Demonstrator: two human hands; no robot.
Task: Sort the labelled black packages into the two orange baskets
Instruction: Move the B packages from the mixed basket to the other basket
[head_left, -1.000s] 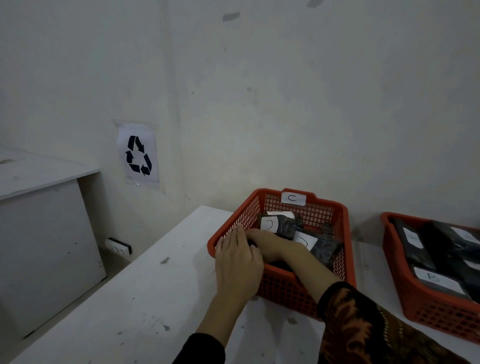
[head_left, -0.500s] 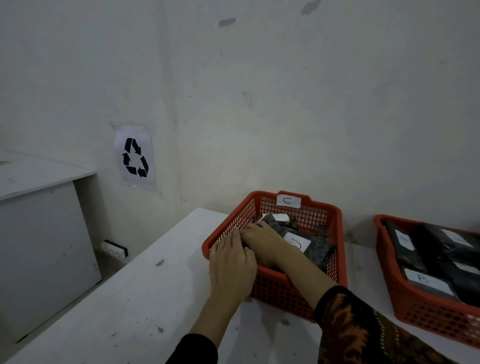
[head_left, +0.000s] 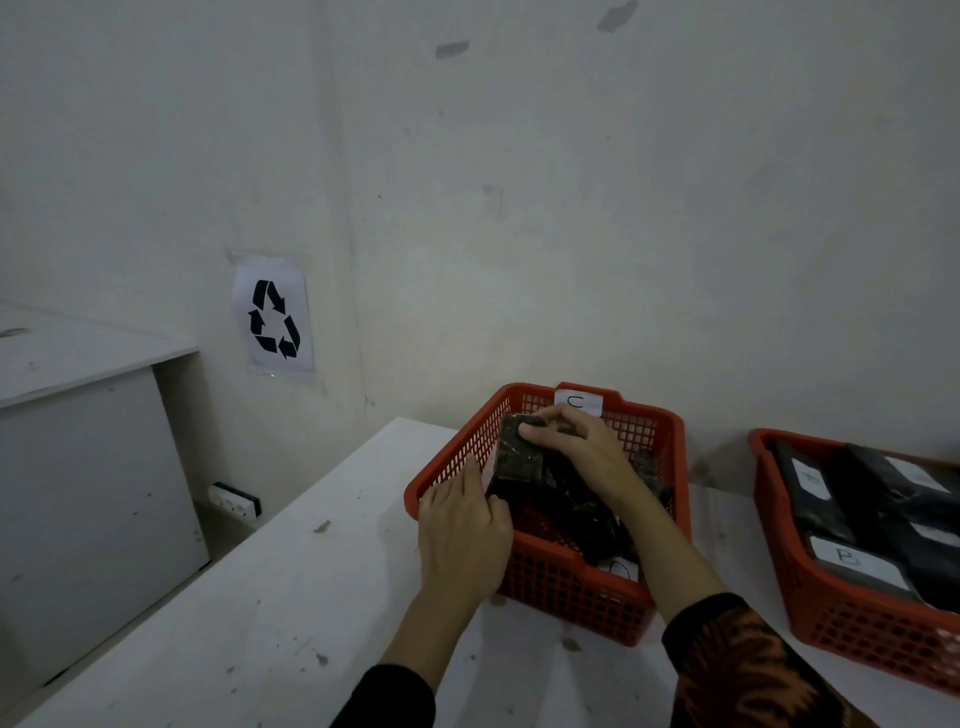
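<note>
Two orange baskets on a white counter (head_left: 291, 597), against a pale wall. Taking the basket marked C (head_left: 571, 587) as landmark: right hand (head_left: 576, 447) inside it near the far wall, fingers (head_left: 540, 428) curled over the top edge of a black package (head_left: 519, 460), gripping it and holding it tilted up on end against the left inner wall. Left hand (head_left: 462, 540) at the near-left corner of that basket, resting over the rim, fingers mostly straight and together, tips touching the lower edge of the same package; no clear curl round it. More black packages lying lower in the basket beneath the right forearm, one with a white label (head_left: 621, 569) showing near the front wall. White tag with a C (head_left: 577, 402) fixed on the far rim. To the right of that basket, apart from it, the second basket (head_left: 852, 623), holding several black packages with white labels, one (head_left: 852, 564) reading B. Well to the left, on the wall, a recycling sign (head_left: 274, 318); below that, low down, a wall socket (head_left: 235, 500); farther left, a grey cabinet (head_left: 88, 467).
</note>
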